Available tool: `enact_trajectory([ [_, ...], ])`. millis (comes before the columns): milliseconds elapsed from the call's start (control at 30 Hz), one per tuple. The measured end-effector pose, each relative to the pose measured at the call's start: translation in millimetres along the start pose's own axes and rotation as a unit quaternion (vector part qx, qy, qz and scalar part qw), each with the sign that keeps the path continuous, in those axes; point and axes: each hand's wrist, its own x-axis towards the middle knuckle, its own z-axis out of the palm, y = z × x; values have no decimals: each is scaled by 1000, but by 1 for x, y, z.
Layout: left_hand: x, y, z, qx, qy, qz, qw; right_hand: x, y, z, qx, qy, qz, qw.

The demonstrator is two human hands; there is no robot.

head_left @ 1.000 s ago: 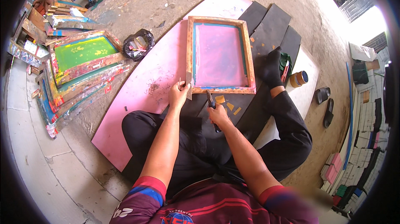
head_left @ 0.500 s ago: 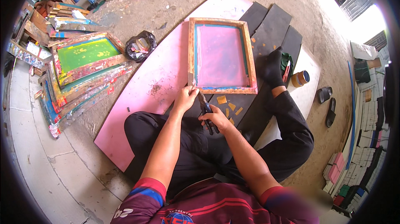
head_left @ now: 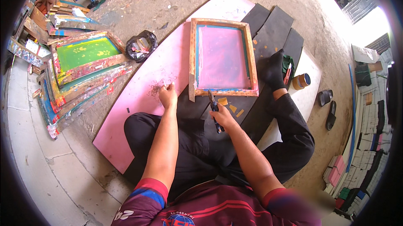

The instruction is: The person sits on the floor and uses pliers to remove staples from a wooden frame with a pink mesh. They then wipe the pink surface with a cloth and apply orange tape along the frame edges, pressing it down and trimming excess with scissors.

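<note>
My right hand (head_left: 222, 116) is closed around pliers (head_left: 213, 103) with dark handles, their jaws pointing up near the frame's lower edge. My left hand (head_left: 168, 96) is over the pink board (head_left: 130, 119), its fingers drawn together; whatever they hold is too small to make out. Just beyond its fingertips lie thin, curled dark bits (head_left: 168, 77) in a loose scatter. A wooden screen-printing frame (head_left: 254, 64) with a pinkish mesh lies in front of me, partly on the pink board and partly on dark sheets. At its lower left corner, a wooden strip (head_left: 192, 87) sticks out past the edge.
Yellow-brown scraps (head_left: 233, 109) lie on the dark sheets (head_left: 273, 22). A black plastic bag (head_left: 142, 46) of scraps sits left of the board, beside stacked paint-stained frames (head_left: 115, 63). On the right stand an open tin (head_left: 301, 82) and a pair of sandals (head_left: 331, 114).
My left hand has moved left from the frame's lower left corner to the pink board. My right hand has shifted slightly right with the pliers, which now point more upright.
</note>
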Motion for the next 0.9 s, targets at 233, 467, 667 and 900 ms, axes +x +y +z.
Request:
enact_trajectory([
  [233,2,1,1,-21,4,-45,999,13,6,3,-49,22,-12,998],
  [467,-33,14,18,-65,-158,78,982,33,26,11,-102,66,-14,993],
  [667,-35,6,22,-61,-176,99,978,18,-9,10,-137,52,60,987],
  [900,-33,2,26,-73,-187,99,975,22,0,3,-36,1,88,996],
])
